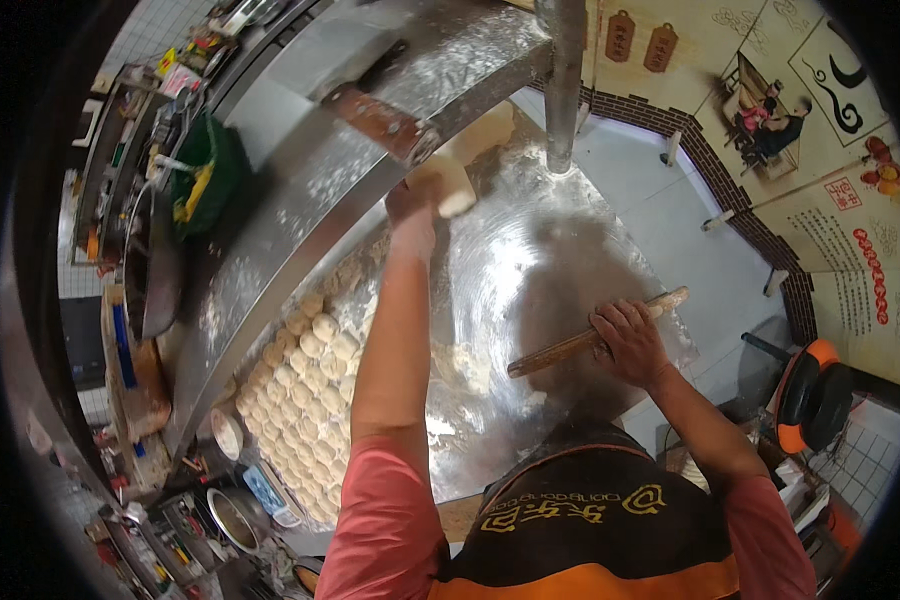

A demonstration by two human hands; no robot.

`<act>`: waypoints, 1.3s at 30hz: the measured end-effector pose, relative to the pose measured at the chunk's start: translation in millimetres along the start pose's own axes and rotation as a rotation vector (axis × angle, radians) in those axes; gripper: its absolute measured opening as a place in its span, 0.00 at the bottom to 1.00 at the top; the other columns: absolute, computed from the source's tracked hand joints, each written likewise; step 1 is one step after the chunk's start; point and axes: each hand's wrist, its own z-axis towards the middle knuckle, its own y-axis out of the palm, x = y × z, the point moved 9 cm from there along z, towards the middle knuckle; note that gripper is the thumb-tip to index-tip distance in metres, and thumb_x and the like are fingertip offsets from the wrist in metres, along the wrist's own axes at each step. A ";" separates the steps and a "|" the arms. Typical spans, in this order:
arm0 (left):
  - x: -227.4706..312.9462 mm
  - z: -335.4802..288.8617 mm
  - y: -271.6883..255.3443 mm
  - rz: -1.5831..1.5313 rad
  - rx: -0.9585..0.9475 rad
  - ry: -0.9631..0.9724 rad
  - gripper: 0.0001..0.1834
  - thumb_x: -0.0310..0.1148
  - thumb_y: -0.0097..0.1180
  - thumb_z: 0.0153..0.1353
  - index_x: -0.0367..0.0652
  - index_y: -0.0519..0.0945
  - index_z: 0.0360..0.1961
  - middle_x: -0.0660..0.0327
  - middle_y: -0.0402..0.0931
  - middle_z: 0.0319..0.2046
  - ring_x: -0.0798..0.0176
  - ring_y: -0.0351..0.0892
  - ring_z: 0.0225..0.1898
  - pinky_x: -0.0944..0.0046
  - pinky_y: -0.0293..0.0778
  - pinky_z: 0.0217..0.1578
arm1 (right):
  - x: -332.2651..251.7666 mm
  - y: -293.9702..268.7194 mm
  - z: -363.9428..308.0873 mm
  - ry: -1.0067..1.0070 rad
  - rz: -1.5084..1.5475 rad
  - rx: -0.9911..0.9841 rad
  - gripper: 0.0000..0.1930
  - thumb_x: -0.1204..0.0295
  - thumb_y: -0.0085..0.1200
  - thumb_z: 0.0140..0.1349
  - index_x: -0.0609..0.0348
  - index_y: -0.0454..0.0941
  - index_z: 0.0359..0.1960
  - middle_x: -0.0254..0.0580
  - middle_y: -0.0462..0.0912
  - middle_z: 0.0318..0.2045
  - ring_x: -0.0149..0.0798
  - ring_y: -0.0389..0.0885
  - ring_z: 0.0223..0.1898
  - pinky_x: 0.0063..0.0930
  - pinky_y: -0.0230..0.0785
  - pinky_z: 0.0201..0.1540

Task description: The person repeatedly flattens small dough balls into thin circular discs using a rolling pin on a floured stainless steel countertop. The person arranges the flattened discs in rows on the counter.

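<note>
At the far side of the floured metal worktop (485, 285), my left hand (410, 208) is closed on the edge of a flat piece of dough (444, 186). That dough is slightly blurred, and the shelf edge and a handle partly cover the view of my fingers. Another thin dough piece (490, 132) lies just beyond it. Nearer and to the right, my right hand (630, 342) grips a wooden rolling pin (555, 352), which slants over the bare worktop. Many small dough balls (300, 400) are bunched left of my left forearm.
A raised metal shelf (300, 200) runs above the worktop's left side, bearing a cleaver (380, 120) with a wooden handle. A metal post (562, 100) stands at the far edge. Left are a green basket (208, 175), a white bowl (227, 433) and a metal pot (235, 520).
</note>
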 end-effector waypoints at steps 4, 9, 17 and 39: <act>33.7 45.4 45.0 -0.774 -0.159 0.058 0.22 0.26 0.62 0.50 0.36 0.74 0.48 0.58 0.76 0.41 0.64 0.77 0.37 0.62 0.75 0.36 | 3.7 -11.4 13.9 0.044 0.044 -0.042 0.28 0.63 0.61 0.45 0.58 0.72 0.50 0.43 0.71 0.51 0.48 0.66 0.56 0.48 0.55 0.61; -0.8 95.1 54.6 -0.249 0.022 0.242 0.24 0.29 0.65 0.48 0.34 0.74 0.48 0.56 0.76 0.41 0.61 0.77 0.38 0.60 0.75 0.38 | 12.2 -11.0 15.6 0.113 0.039 0.004 0.28 0.64 0.61 0.43 0.59 0.72 0.48 0.44 0.72 0.50 0.49 0.67 0.54 0.49 0.57 0.60; -15.4 100.6 29.8 0.287 0.226 0.435 0.35 0.42 0.72 0.39 0.28 0.75 0.45 0.48 0.76 0.45 0.53 0.77 0.39 0.56 0.73 0.42 | 16.1 -9.2 14.8 0.142 0.058 0.041 0.28 0.68 0.58 0.41 0.60 0.73 0.49 0.48 0.73 0.48 0.51 0.69 0.51 0.49 0.59 0.56; -51.9 -207.5 -198.3 1.034 0.280 -0.042 0.16 0.38 0.58 0.52 0.43 0.73 0.39 0.50 0.74 0.41 0.45 0.75 0.42 0.50 0.71 0.43 | 0.7 -13.1 14.4 0.041 -0.004 0.072 0.23 0.70 0.57 0.49 0.60 0.71 0.49 0.47 0.73 0.49 0.52 0.68 0.53 0.46 0.56 0.57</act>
